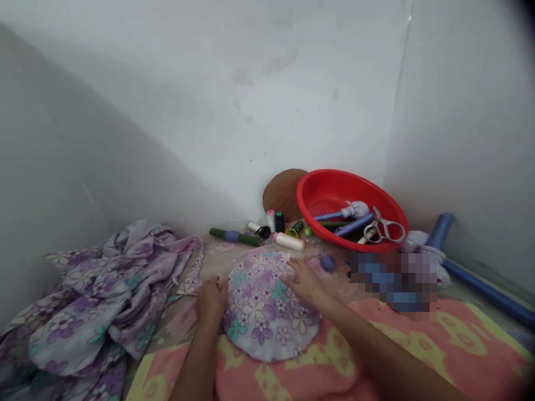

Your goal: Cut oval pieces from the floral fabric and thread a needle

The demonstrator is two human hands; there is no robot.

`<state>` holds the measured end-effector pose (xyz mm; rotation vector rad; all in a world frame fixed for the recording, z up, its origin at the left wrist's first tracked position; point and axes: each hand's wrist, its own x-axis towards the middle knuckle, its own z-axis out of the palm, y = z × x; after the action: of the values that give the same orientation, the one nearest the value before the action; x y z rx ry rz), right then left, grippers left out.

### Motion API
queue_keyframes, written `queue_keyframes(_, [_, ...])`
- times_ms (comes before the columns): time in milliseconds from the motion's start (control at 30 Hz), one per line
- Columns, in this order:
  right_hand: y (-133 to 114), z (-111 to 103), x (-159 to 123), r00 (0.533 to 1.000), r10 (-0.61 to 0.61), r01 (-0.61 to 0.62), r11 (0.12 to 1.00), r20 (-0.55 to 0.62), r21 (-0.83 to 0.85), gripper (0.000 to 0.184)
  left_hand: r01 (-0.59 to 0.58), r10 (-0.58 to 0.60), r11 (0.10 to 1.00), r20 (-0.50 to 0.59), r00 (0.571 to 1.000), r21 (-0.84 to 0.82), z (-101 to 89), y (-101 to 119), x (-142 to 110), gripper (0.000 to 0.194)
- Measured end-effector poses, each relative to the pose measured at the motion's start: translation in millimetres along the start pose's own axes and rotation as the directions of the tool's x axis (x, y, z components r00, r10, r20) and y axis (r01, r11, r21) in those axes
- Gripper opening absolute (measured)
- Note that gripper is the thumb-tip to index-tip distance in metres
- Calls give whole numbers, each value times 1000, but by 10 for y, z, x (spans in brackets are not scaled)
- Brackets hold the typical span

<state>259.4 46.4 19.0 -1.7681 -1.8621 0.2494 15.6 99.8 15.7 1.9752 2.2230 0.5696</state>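
Note:
A round piece of lilac floral cloth (267,306) lies on a pink and yellow patterned mat (418,345). My left hand (211,303) rests against its left edge, fingers apart. My right hand (305,281) lies flat on its upper right part, with the fingers spread. Neither hand visibly grips the cloth. Just beyond my right hand sits a small blue ball (328,263), perhaps of thread or cloth. Behind the cloth, a white thread spool (289,241) lies on its side.
A red plastic basin (338,206) holds scissors (384,229) and blue-handled items. Thread spools (276,221) and a round wooden board (283,194) stand behind. Matching crumpled floral cloth (96,295) lies left. A blue tube (489,295) lies right. Walls close the back and sides.

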Motion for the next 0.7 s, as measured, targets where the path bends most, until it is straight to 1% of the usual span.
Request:
queue_keyframes(67, [7, 87, -71, 994, -44, 49, 997, 103, -52, 60, 38, -38, 999, 31, 999, 4, 16, -45, 21, 49])
queue_keyframes(133, [10, 152, -144, 973, -77, 98, 991, 216, -87, 66, 72, -73, 997, 62, 995, 7, 20, -75, 48, 54])
queue_keyframes(200, [6, 181, -190, 957, -83, 117, 987, 277, -110, 68, 90, -90, 996, 89, 992, 6, 19, -92, 73, 56])
queue_keyframes(267, [-3, 181, -203, 953, -73, 113, 986, 294, -123, 68, 83, -82, 996, 113, 990, -7, 16, -100, 94, 51])
queue_keyframes(333, [-9, 173, -196, 954, -67, 108, 986, 293, -127, 67, 59, -55, 998, 126, 991, -33, 12, -98, 110, 41])
queue_keyframes(433, [2, 176, -186, 959, -70, 108, 986, 276, -126, 68, 21, -13, 996, 98, 995, -87, 5, -73, 127, 30])
queue_keyframes(533, [25, 193, -190, 961, -76, 110, 987, 266, -119, 68, -13, 18, 984, 29, 999, -179, 3, -26, 130, 29])
queue_keyframes(600, [34, 200, -195, 961, -74, 107, 988, 266, -112, 68, -37, 38, 962, -4, 999, -272, 3, 5, 123, 29])
queue_keyframes(700, [27, 189, -199, 963, -73, 103, 989, 261, -105, 68, -33, 39, 904, 5, 999, -427, 9, 29, 112, 32])
